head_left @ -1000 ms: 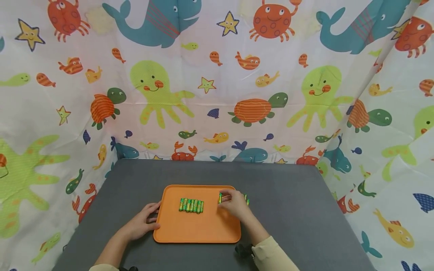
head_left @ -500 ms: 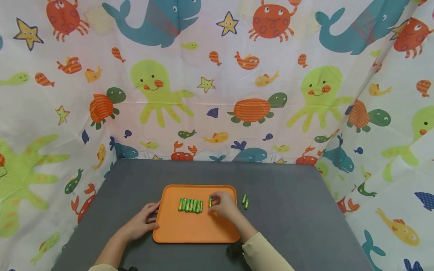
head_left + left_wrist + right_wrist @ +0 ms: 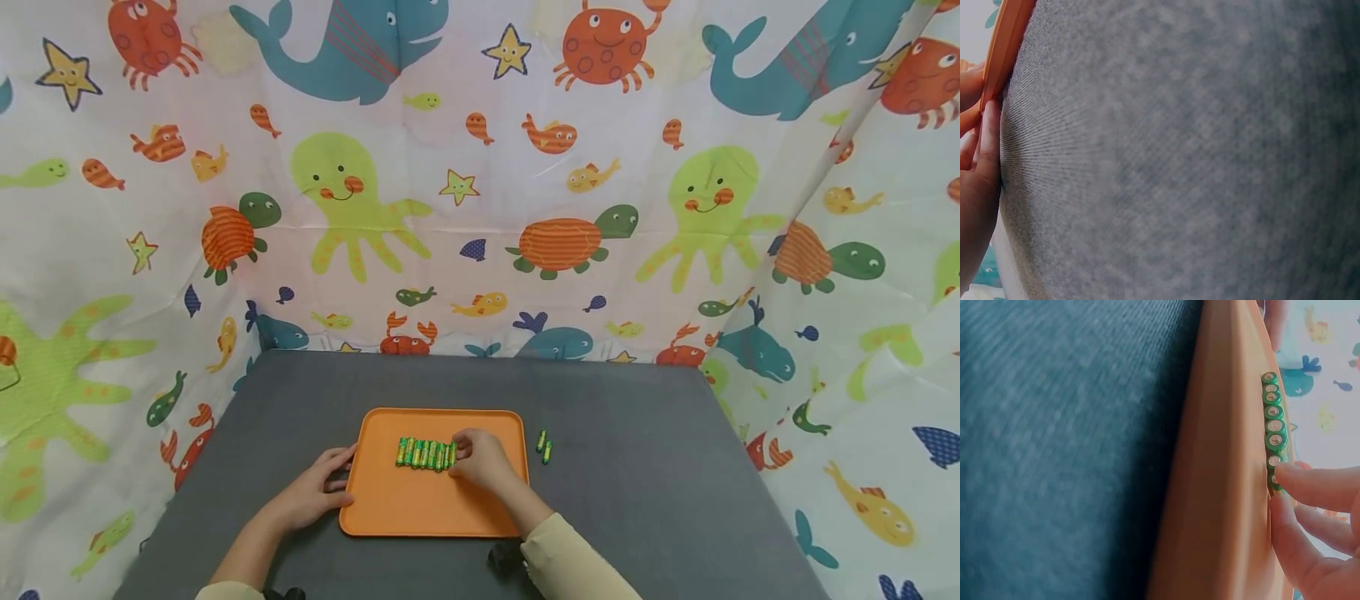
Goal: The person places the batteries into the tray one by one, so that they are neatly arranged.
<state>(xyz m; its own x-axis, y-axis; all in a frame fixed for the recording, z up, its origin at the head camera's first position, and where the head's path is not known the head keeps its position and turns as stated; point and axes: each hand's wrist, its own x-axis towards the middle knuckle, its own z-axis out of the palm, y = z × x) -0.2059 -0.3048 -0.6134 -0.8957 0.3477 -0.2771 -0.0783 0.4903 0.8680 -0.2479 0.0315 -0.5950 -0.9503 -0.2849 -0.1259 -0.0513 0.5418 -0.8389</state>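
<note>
In the head view, my left hand (image 3: 311, 493) holds the left edge of an orange tray (image 3: 435, 517). Its fingertips meet the rim in the left wrist view. Over the tray, my right hand (image 3: 486, 463) pinches a green battery (image 3: 453, 455) between thumb and fingers, at the right end of a row of green batteries (image 3: 422, 454). The row lies side by side, with round metal ends facing the camera in the right wrist view. Fingers partly cover the pinched battery (image 3: 1275, 482) there.
Two loose green batteries (image 3: 543, 447) lie on the grey table (image 3: 637, 467), just right of the tray. A curtain (image 3: 480, 208) printed with sea animals surrounds the table at the back and sides. A black device (image 3: 506, 557) sits by the right sleeve.
My right hand has carried the battery leftward over the tray to the right end of the row. The two loose batteries have come into full view. My left hand stays at the tray's edge.
</note>
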